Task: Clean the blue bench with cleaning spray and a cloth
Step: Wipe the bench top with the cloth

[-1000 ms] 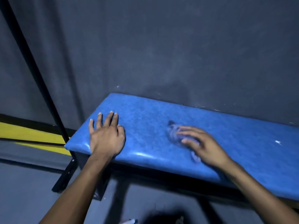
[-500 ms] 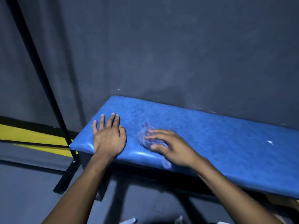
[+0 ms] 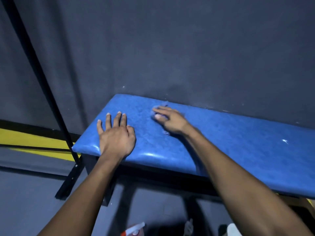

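Note:
The blue padded bench [image 3: 230, 142] runs from the middle to the right edge, against a dark wall. My left hand [image 3: 115, 135] lies flat on the bench's left end, fingers spread and straight. My right hand [image 3: 170, 120] presses a small bluish cloth [image 3: 161, 106] onto the seat near the back edge; most of the cloth is hidden under the fingers. A spray bottle's white and red nozzle [image 3: 134, 229] pokes in at the bottom edge, on the floor below the bench.
A black metal bar [image 3: 39, 79] slants down at the left to a foot on the grey floor. A yellow and black stripe [image 3: 25, 140] runs along the wall's base. A white speck [image 3: 285, 141] lies on the seat at the right.
My right hand has swept the cloth leftwards along the front of the seat and then back towards the wall. My left hand has stayed flat in its place.

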